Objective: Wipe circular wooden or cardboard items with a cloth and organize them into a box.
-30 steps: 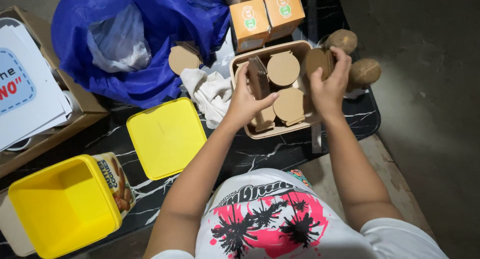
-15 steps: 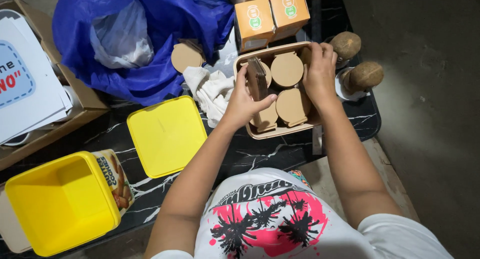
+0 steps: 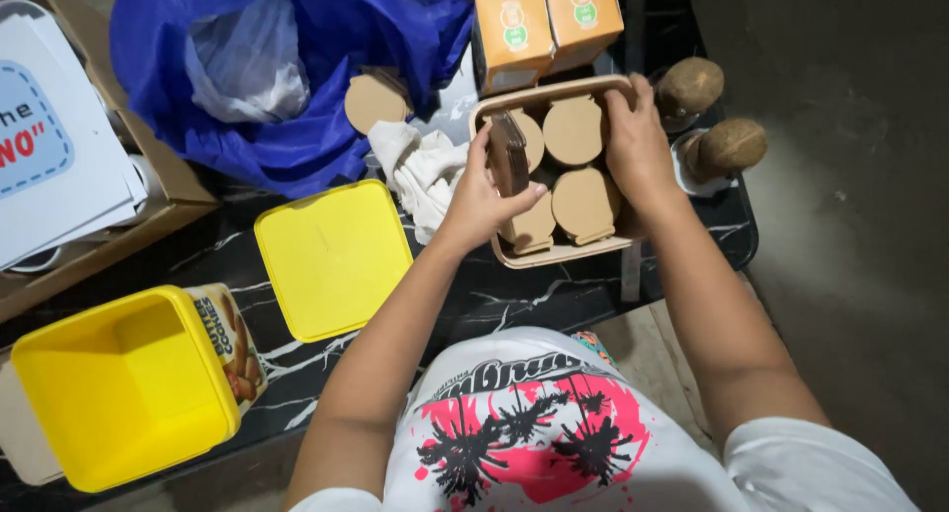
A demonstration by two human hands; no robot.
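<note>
— Gripping anything, those hands?
— The left hand is pinching a brown card over the tray on the bench; the right hand is clasping the tray's far edge.

Matt cardboard tray (glossy marble-look table).

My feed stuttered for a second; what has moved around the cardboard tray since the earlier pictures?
The right hand let go of the round brown piece it held at the tray's far right corner and now grips that right rim. The left hand stayed in the tray, pinching an upright brown card. The discs, yellow lid, yellow box and blue bag are unchanged.
</note>
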